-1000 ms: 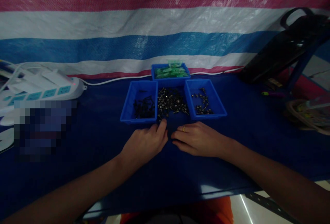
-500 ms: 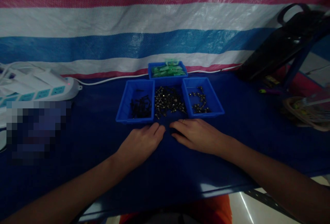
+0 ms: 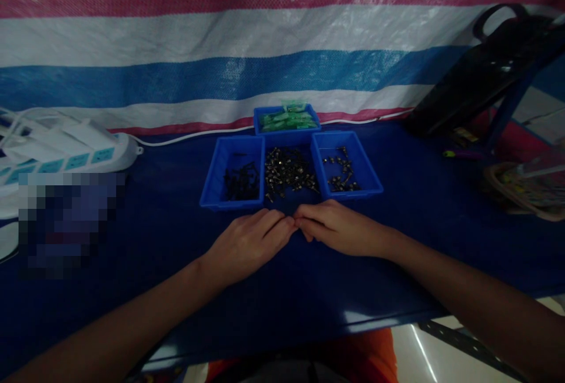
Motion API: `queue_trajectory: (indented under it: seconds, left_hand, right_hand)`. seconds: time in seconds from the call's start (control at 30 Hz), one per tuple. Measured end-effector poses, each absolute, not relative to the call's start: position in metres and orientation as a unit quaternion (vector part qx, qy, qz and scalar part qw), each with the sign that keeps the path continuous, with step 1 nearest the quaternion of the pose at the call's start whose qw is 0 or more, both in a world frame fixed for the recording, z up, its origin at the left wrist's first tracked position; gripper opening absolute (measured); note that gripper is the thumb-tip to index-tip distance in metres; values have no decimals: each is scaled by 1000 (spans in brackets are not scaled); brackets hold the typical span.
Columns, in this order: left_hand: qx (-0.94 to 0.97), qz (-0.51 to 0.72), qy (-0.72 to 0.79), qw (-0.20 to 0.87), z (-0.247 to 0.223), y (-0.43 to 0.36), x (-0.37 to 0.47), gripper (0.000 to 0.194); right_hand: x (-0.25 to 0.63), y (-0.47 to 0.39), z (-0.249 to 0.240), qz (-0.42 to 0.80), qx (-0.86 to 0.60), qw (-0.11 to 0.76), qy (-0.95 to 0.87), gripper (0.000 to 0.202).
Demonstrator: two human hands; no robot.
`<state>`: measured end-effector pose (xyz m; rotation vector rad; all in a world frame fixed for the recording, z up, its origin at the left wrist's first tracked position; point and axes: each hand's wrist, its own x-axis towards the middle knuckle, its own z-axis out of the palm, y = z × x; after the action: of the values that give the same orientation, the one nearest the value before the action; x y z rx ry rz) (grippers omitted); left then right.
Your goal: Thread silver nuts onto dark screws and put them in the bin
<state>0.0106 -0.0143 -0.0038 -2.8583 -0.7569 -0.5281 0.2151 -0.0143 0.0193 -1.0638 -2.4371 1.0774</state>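
Over the blue table (image 3: 291,300), my left hand (image 3: 251,243) and right hand (image 3: 342,227), apart a moment ago, now meet at the fingertips, seemingly working jointly; anything pinched, I can't tell. Metal pieces (image 3: 289,171) lie farther, between left tray (image 3: 224,156) and right tray (image 3: 364,165).

The trays (image 3: 364,165) are blue, the sheet (image 3: 273,74) striped.

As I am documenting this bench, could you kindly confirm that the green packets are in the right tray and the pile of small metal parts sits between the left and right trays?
Not quite: the head view shows the green packets in the rear tray, not the right tray. The pile of small metal parts does sit between the left tray and right tray.
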Motion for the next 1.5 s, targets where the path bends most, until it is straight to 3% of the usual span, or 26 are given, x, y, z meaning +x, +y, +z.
queue_trajectory:
  seconds: [0.63, 1.27, 1.5]
  left_hand:
    - [-944, -161, -288, 11, -4, -9, 9, 20]
    - [-932, -203, -297, -51, -7, -9, 11, 18]
    - [-927, -197, -308, -89, -9, -5, 13, 17]
  right_hand:
    - [217, -14, 15, 304, -366, 125, -871, 10]
    - [217, -16, 15, 243, -369, 93, -893, 17]
    - [217, -19, 15, 133, -393, 73, -907, 19]
